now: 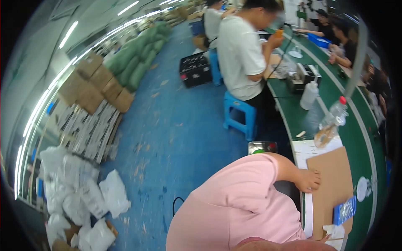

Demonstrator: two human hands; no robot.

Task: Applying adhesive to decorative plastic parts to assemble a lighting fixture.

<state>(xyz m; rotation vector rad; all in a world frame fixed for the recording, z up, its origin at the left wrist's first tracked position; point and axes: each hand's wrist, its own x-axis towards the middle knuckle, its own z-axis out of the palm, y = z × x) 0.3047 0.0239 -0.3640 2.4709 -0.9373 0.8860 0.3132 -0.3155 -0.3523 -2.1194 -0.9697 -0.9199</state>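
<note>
My left hand rests on the near edge of a brown cardboard sheet, fingers apart and holding nothing. At the bottom edge only a bit of my right hand shows, beside a crumpled white piece that looks like paper or film. My pink sleeve and body hide the rest of it, so its grip is not visible. On the cardboard, close to that white piece, lies a small blue box with a shiny clear front. White sheeting shows under the cardboard on the green bench.
Clear bottles and a white squeeze bottle stand along the green bench. A co-worker in a white shirt stands by a blue stool. White bags, cartons and green sacks line the blue floor's left side.
</note>
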